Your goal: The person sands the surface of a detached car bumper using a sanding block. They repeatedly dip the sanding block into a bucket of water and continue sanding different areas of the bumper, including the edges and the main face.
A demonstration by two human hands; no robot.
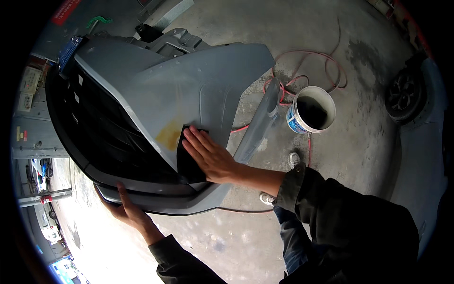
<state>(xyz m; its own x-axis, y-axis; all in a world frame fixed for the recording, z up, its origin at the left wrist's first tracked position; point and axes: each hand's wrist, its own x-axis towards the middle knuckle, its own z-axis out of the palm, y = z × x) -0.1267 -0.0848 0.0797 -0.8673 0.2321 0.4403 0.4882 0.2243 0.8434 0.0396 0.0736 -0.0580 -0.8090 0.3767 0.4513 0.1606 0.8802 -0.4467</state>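
A grey car bumper (156,90) with a black grille section (104,113) is propped in front of me. My right hand (208,156) holds a black sheet of sandpaper (187,163) flat against it, fingers stretched out and pressing. The thumb of that hand is hidden. Just left of the sheet, a yellowish-brown patch (168,136) marks the grey surface. My left hand (126,208) grips the bumper's near lower edge, its thumb over the top and some fingers hidden behind the rim.
A white bucket (329,102) with a dark inside stands on the concrete floor to the right. A red hose (338,71) coils behind it. My shoes (294,160) show below the bumper. A car with a dark wheel (404,94) is at the far right.
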